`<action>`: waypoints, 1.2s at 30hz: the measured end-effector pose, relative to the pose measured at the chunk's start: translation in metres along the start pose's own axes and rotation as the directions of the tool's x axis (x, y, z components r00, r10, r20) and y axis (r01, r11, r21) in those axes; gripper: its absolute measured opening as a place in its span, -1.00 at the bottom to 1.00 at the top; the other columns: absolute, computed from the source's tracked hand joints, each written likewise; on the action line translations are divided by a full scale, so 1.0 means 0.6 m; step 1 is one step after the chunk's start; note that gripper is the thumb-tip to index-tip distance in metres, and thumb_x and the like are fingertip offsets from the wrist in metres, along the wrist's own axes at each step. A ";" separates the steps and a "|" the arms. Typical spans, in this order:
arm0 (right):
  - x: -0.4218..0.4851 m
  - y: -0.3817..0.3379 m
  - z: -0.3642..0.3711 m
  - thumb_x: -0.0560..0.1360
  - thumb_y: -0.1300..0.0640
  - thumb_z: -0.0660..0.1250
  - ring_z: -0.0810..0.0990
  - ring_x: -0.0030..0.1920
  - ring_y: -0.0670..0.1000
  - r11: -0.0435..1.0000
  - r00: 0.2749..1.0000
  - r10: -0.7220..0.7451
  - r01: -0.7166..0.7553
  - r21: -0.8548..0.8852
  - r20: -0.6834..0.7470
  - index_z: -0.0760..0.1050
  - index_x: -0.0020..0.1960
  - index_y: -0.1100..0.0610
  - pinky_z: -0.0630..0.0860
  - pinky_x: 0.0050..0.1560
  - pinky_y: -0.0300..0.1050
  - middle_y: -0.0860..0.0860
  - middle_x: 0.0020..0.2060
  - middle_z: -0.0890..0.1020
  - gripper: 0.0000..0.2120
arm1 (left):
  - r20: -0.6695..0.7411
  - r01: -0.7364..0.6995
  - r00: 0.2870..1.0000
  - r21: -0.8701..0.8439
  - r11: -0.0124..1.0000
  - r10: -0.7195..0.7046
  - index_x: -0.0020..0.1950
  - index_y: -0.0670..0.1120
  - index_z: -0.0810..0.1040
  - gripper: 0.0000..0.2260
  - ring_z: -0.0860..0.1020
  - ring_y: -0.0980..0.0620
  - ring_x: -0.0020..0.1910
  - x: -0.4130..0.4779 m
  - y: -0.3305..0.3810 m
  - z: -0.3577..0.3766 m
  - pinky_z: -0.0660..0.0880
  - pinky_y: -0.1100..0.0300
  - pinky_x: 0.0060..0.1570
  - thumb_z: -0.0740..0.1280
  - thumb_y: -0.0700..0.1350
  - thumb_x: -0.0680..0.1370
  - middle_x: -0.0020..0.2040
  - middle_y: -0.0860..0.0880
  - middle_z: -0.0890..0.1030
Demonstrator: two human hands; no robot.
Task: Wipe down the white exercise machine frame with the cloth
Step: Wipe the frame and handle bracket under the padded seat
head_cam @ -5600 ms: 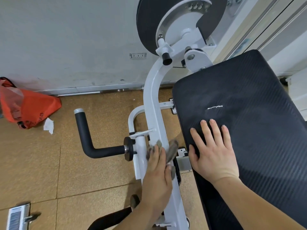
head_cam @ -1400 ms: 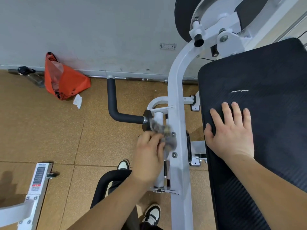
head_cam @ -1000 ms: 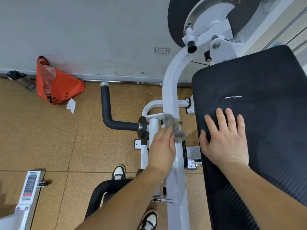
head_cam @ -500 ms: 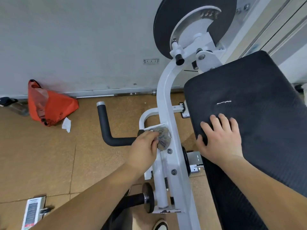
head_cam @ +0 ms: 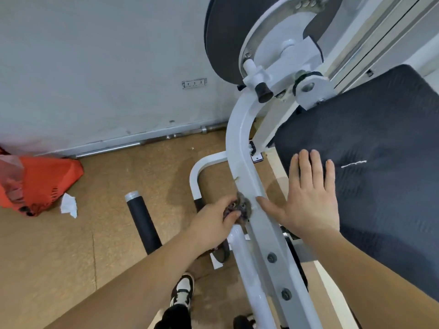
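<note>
Fingers of my left hand pinch the bunched cloth against the left edge of the white frame, whose long axis runs up and away from them, while my right hand lies flat on the pad.

**Inspector A:** Vantage?
**Inspector B:** One head-worn, wide-angle view, set above the white machine frame, looking forward and steeply down.
**Inspector A:** Facing?
**Inspector B:** Toward the far wall. The floor fills the near left, the black bench pad the right.
**Inspector A:** Proximity?
**Inspector B:** Close. Both forearms enter from the near edge. The left hand and right hand sit at the centre of view, and the wearer's shoe shows directly below.
</note>
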State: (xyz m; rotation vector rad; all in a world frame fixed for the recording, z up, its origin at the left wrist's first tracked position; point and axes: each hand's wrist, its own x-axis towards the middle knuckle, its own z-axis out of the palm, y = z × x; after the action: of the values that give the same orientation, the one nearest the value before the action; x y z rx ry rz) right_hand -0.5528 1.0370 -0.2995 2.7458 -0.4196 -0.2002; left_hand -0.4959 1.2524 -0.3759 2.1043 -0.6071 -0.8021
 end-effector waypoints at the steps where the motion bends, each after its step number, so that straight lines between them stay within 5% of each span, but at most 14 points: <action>1: 0.002 -0.002 -0.002 0.45 -0.64 -0.14 -0.10 0.66 0.26 1.000 1.000 0.004 -0.004 -0.014 0.008 0.01 0.65 0.33 -0.12 0.61 0.33 0.27 0.65 0.07 0.19 | 0.027 -0.005 1.000 -0.022 1.000 0.006 0.46 0.17 0.37 -0.68 0.64 0.01 0.00 0.007 -0.003 -0.005 0.60 -0.04 0.02 0.23 0.07 0.69 0.12 0.04 0.66; 3: 0.002 -0.002 -0.005 0.44 -0.64 -0.12 -0.08 0.66 0.27 1.000 1.000 0.013 -0.013 -0.020 0.019 0.02 0.65 0.34 -0.09 0.61 0.34 0.27 0.64 0.08 0.20 | 0.089 -0.031 0.995 -0.090 0.995 0.039 0.44 0.13 0.43 -0.71 0.61 0.06 0.05 0.018 -0.009 -0.008 0.57 -0.04 0.10 0.21 0.05 0.70 0.14 0.07 0.65; 6: 0.002 -0.005 -0.001 0.45 -0.63 -0.06 -0.05 0.66 0.29 1.000 1.000 0.008 -0.008 -0.019 0.011 0.03 0.64 0.35 -0.05 0.60 0.36 0.29 0.63 0.10 0.19 | 0.009 -0.190 0.982 -0.015 0.982 0.190 0.03 0.08 0.48 -0.94 0.53 0.05 -0.17 -0.003 -0.020 0.001 0.55 -0.07 -0.13 0.23 -0.01 0.68 -0.15 0.12 0.52; 9: 0.004 -0.006 0.000 0.46 -0.62 -0.05 -0.06 0.66 0.28 0.999 1.000 0.016 -0.016 -0.033 0.016 0.03 0.64 0.36 -0.05 0.60 0.36 0.29 0.63 0.10 0.18 | -0.134 -0.341 0.914 0.263 0.903 0.384 0.21 -0.09 0.57 -0.86 0.52 0.00 0.23 -0.037 -0.022 0.030 0.54 0.04 0.23 0.31 -0.17 0.66 0.24 0.01 0.53; 11: 0.003 -0.007 0.002 0.46 -0.61 -0.03 -0.06 0.66 0.28 0.999 1.000 0.016 -0.016 -0.036 0.009 0.02 0.64 0.36 -0.04 0.60 0.36 0.29 0.63 0.10 0.18 | -0.149 -0.228 0.952 0.236 0.945 0.266 0.30 -0.09 0.54 -0.79 0.39 -0.02 0.48 -0.040 -0.003 0.034 0.40 0.08 0.43 0.25 -0.09 0.71 0.49 -0.03 0.40; 14: 0.002 -0.006 0.003 0.45 -0.62 -0.02 -0.06 0.66 0.28 0.999 1.000 0.020 -0.020 -0.039 0.000 0.01 0.64 0.36 -0.04 0.60 0.36 0.30 0.63 0.09 0.19 | -0.083 0.041 0.996 0.079 0.996 -0.034 0.38 0.06 0.41 -0.70 0.59 0.02 0.15 -0.007 0.026 0.015 0.54 0.09 0.09 0.19 0.12 0.70 0.25 0.05 0.59; 16: 0.004 -0.007 0.003 0.45 -0.62 -0.02 -0.06 0.66 0.28 0.999 1.000 0.018 -0.018 -0.043 -0.002 0.02 0.64 0.36 -0.05 0.60 0.36 0.30 0.63 0.09 0.19 | 0.024 0.096 0.995 -0.076 0.993 -0.094 0.50 0.21 0.21 -0.56 0.65 0.02 0.01 0.021 0.024 -0.003 0.59 0.05 -0.01 0.26 0.13 0.66 0.12 0.07 0.66; 18: 0.004 -0.007 0.003 0.46 -0.61 -0.02 -0.05 0.66 0.29 0.999 1.000 0.019 -0.019 -0.038 -0.004 0.02 0.64 0.36 -0.05 0.60 0.36 0.30 0.63 0.10 0.18 | 0.094 0.073 0.994 -0.156 0.985 -0.058 0.54 0.31 0.13 -0.50 0.66 0.04 -0.04 0.025 0.022 -0.014 0.54 0.20 -0.10 0.26 0.10 0.67 0.05 0.13 0.67; 20: 0.002 -0.007 0.002 0.46 -0.61 -0.02 -0.05 0.66 0.29 1.000 1.000 0.017 -0.017 -0.026 -0.005 0.02 0.64 0.36 -0.05 0.60 0.36 0.30 0.63 0.10 0.18 | 0.049 -0.005 0.999 -0.054 0.999 0.008 0.38 0.21 0.39 -0.76 0.59 0.03 -0.01 -0.003 0.021 -0.004 0.44 0.30 -0.12 0.21 0.06 0.70 0.04 0.16 0.61; 23: 0.002 -0.007 0.003 0.46 -0.61 -0.02 -0.05 0.66 0.29 1.000 1.000 0.016 -0.016 -0.017 -0.012 0.02 0.64 0.36 -0.05 0.60 0.36 0.30 0.63 0.10 0.18 | -0.117 -0.045 0.992 0.044 0.998 0.050 0.41 -0.04 0.52 -0.68 0.40 0.09 0.34 -0.031 0.012 0.024 0.26 0.46 0.29 0.19 0.03 0.72 0.43 0.11 0.36; 25: 0.002 -0.006 0.002 0.46 -0.61 -0.02 -0.05 0.66 0.29 1.000 1.000 0.017 -0.017 -0.016 -0.010 0.02 0.64 0.37 -0.05 0.60 0.36 0.31 0.63 0.10 0.18 | -0.098 -0.037 0.994 0.048 0.998 0.042 0.29 -0.06 0.55 -0.65 0.39 0.07 0.34 -0.015 0.014 0.034 0.36 0.27 0.38 0.16 0.13 0.71 0.42 0.09 0.31; 27: 0.002 -0.006 0.003 0.46 -0.61 -0.01 -0.05 0.66 0.29 1.000 1.000 0.015 -0.016 -0.017 -0.009 0.03 0.64 0.36 -0.05 0.60 0.36 0.30 0.63 0.10 0.18 | -0.065 -0.011 0.998 0.176 0.984 0.023 0.17 -0.02 0.52 -0.61 0.48 0.05 0.20 0.005 0.021 0.036 0.52 0.09 0.17 0.12 0.26 0.67 0.26 0.08 0.45; 32: 0.002 -0.007 0.002 0.46 -0.61 -0.03 -0.05 0.66 0.29 1.000 1.000 0.019 -0.019 -0.013 -0.005 0.02 0.64 0.35 -0.05 0.60 0.36 0.30 0.63 0.10 0.18 | -0.176 -0.039 0.979 0.347 0.937 0.106 0.29 0.00 0.49 -0.72 0.55 0.03 0.06 -0.016 0.025 0.046 0.49 0.16 -0.03 0.20 0.12 0.69 0.10 0.06 0.58; 36: 0.002 -0.007 -0.001 0.46 -0.61 -0.05 -0.05 0.66 0.29 1.000 1.000 0.016 -0.016 -0.019 -0.001 0.02 0.65 0.35 -0.06 0.61 0.36 0.30 0.63 0.10 0.17 | -0.140 -0.055 0.988 0.082 0.995 0.066 0.10 0.03 0.52 -0.86 0.52 0.10 -0.07 -0.017 0.009 0.030 0.48 0.13 -0.10 0.22 0.04 0.70 -0.09 0.11 0.58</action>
State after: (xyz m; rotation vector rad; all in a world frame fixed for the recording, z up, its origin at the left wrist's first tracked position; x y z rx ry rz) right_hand -0.5506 1.0404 -0.3007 2.7230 -0.4370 -0.1980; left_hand -0.5165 1.2466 -0.3773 2.1814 -0.6309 -0.5972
